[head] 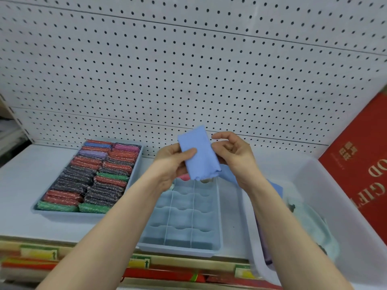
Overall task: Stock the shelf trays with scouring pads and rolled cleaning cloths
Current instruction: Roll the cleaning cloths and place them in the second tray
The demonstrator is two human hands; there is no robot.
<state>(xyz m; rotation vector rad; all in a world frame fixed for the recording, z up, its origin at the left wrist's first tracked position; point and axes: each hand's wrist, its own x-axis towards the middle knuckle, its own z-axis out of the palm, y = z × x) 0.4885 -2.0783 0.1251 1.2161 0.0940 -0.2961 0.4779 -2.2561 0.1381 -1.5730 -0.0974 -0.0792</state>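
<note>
— How far along is it?

— Near the bottom middle, the divided tray [182, 237] is almost all bare; only something pink shows at its far end. Mid-frame, the left hand [173, 162] pinches a blue cloth [199, 155], the right hand [234, 153] curls round its edge.

— And the pads?

— The pad tray [41, 209] at left looks full.

— The setting?

— A pale shelf [23, 174], a clear bin [335, 195] at right, pegboard [188, 59] behind.

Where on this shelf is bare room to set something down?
Bare white shelf left of the full scouring-pad tray, and the strip between it and the blue divided tray. Crowded right: translucent plastic bin.
</note>
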